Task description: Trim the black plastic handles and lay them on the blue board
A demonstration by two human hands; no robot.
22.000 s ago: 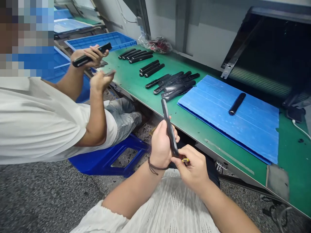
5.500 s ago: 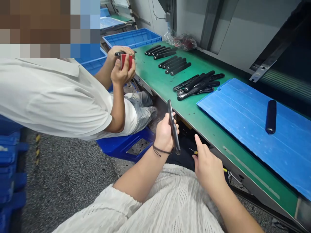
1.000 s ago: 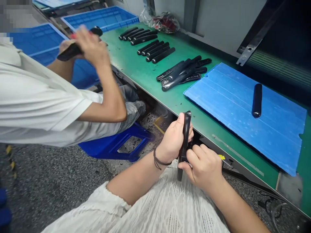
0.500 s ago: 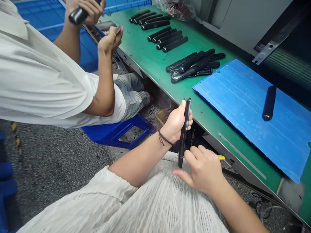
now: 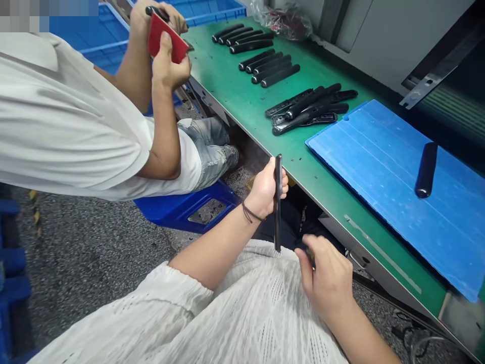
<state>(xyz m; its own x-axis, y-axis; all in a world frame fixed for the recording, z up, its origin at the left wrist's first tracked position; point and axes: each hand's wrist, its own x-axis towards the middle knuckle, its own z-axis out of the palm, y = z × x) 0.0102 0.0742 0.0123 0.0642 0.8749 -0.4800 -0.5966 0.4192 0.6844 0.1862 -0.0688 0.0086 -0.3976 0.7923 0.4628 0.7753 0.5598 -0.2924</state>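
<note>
My left hand (image 5: 265,188) is wrapped round a long, narrow black plastic shell (image 5: 278,217), held upright on edge above my lap. Its lower end reaches down to my white top. My right hand (image 5: 326,273) is a short way to the right, apart from the shell. Its fingers are curled round the yellow-handled knife of the earlier frames; the hand hides nearly all of it now, with only a dark bit showing between thumb and fingers.
On the green bench (image 5: 242,101) lie rows of black shells (image 5: 280,75) and a heap of shells (image 5: 308,108). One dark shell (image 5: 426,169) lies on a blue sheet (image 5: 394,202). At left, a co-worker's hand (image 5: 170,71) holds a red pad (image 5: 164,40). A blue stool (image 5: 178,205) stands below.
Half a second ago my right hand was by the shell's lower end, with the yellow knife end showing; it has drawn away rightward. The left hand has kept hold of the shell.
</note>
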